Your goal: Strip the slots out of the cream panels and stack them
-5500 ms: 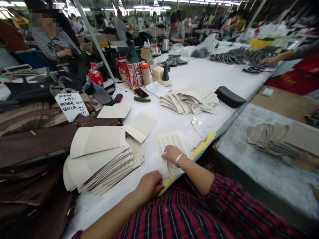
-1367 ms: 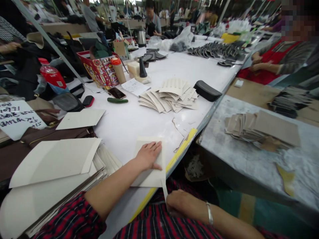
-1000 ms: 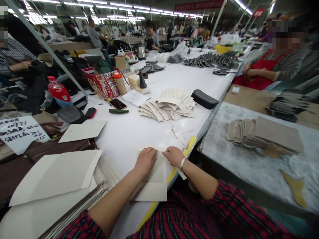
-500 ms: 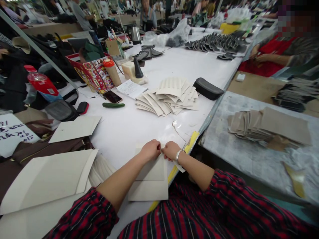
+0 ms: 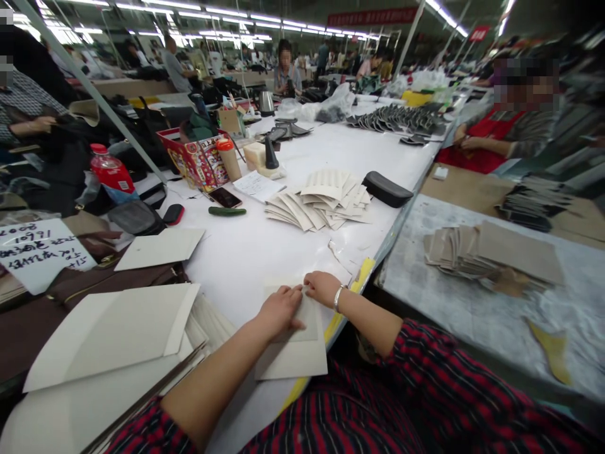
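Note:
My left hand (image 5: pixel 281 311) lies flat over a light grey rectangular panel (image 5: pixel 309 325), thumb apart from the fingers. At the panel's upper right corner, my right hand (image 5: pixel 322 289) has its fingers curled together; what is between them, if anything, is hidden. A silver bracelet circles the right wrist. The grey panel rests on a larger cream sheet (image 5: pixel 293 366) near the table's front edge. Left of my left forearm is a stack of large cream panels (image 5: pixel 108 334), with one smaller cream panel (image 5: pixel 161 248) behind it.
Fanned cream pieces (image 5: pixel 316 202), a black case (image 5: pixel 387 189), a cucumber (image 5: pixel 227 211) and a phone (image 5: pixel 224 197) lie further back. Beyond the yellow-taped table edge (image 5: pixel 363 275), a side table holds stacked grey panels (image 5: pixel 510 252). A co-worker in red (image 5: pixel 494 139) sits at right.
My left hand has opened from a pinch beside the right and spread flat on the grey panel. The right hand stays near the same corner. The camera view has tilted upward.

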`<action>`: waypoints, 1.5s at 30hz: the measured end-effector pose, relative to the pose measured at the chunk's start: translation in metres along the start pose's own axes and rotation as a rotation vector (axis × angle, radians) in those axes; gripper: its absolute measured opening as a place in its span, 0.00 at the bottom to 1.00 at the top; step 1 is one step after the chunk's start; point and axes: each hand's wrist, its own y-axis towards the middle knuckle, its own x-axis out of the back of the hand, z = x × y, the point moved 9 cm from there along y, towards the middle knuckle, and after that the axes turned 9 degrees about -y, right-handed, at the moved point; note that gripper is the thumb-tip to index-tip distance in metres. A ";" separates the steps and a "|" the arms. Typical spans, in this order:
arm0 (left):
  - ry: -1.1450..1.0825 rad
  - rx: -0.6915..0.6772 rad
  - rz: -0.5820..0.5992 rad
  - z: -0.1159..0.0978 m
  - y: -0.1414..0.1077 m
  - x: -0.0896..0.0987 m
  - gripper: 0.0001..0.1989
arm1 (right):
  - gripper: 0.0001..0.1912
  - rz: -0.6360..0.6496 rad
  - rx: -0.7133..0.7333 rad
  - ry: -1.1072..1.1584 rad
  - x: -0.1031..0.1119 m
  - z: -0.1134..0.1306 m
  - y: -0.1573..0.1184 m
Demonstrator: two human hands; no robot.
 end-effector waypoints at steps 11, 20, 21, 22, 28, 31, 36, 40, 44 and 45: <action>0.016 0.009 0.040 0.001 -0.005 -0.006 0.45 | 0.08 0.011 0.245 0.136 0.003 0.058 -0.120; 0.063 0.036 0.093 -0.004 -0.008 -0.006 0.39 | 0.06 0.142 0.173 0.642 -0.045 0.079 -0.186; 0.021 0.025 0.063 -0.003 -0.013 -0.004 0.39 | 0.06 0.051 0.057 0.672 -0.036 0.062 -0.188; -0.024 0.024 0.011 0.000 -0.017 -0.001 0.37 | 0.08 -0.057 -0.078 0.679 -0.026 0.038 -0.189; -0.148 0.124 -0.358 0.019 -0.023 0.024 0.17 | 0.12 -0.412 -0.587 0.267 -0.011 -0.124 -0.173; -0.134 0.137 -0.359 0.016 -0.014 0.028 0.17 | 0.17 -0.164 -0.721 0.032 -0.045 -0.182 -0.157; 0.009 0.231 -0.304 0.027 -0.019 0.027 0.21 | 0.12 -0.009 -0.456 0.077 -0.050 -0.137 -0.151; 0.001 0.268 -0.295 0.041 -0.032 0.016 0.23 | 0.13 -0.243 -0.126 0.266 0.001 -0.027 -0.131; -0.139 0.298 -0.412 0.048 -0.056 0.010 0.23 | 0.17 -0.239 -0.210 0.315 0.001 0.013 -0.094; -0.201 0.315 -0.475 0.049 -0.067 0.010 0.24 | 0.19 -0.216 -0.241 0.346 -0.005 0.016 -0.088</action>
